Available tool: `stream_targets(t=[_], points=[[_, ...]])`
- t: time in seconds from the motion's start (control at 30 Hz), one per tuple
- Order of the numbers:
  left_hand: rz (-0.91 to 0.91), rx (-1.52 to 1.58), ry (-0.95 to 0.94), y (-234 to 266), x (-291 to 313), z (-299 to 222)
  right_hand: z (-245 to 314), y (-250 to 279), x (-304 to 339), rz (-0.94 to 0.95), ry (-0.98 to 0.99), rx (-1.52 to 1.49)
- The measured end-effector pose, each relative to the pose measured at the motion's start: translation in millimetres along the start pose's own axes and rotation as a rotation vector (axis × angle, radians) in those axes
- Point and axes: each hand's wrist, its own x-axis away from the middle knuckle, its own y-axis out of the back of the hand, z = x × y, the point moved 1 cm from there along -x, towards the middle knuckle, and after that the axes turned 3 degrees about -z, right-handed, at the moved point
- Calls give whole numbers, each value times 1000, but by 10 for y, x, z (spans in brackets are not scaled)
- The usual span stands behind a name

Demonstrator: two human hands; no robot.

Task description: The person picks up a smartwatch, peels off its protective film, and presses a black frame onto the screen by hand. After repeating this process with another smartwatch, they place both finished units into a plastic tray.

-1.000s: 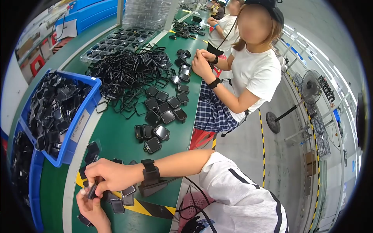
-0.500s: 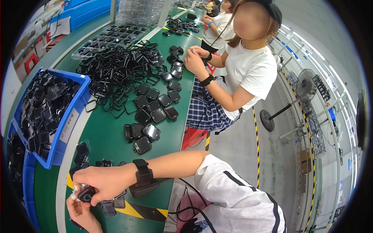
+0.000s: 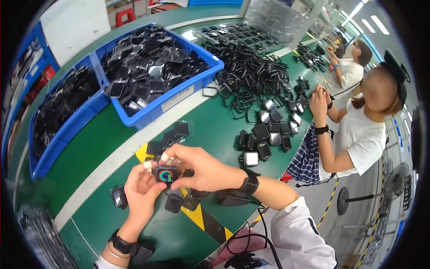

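Watch unit (image 3: 166,175) held betw. fingers of 2 hands. L hand (image 3: 141,189) pinching, thumb approx. 8 o'clock on unit; R hand (image 3: 206,169) pinching, thumb approx. 4, white-capped fingertip (image 3: 164,157) approx. 12. Case blk, rounded sq.; screen (image 3: 166,174) lit, multicol. rings. Blue bin (image 3: 207,77), approx. 12 o'clock of unit.

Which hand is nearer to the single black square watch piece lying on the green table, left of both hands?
Left. The left hand is just right of the black square watch piece; the right hand is farther right, beyond the left hand.
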Motion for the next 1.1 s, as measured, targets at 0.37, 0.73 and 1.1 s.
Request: stream_targets(t=[0.37, 0.73, 1.1], points=[[103, -30, -53, -69, 10, -34, 115, -51, 50, -25, -89, 198], [16, -759, 262, 118, -161, -774, 288, 547, 140, -220, 39, 1206], [248, -1263, 383, 361, -158, -890, 197, 925, 360, -226, -290, 1172]])
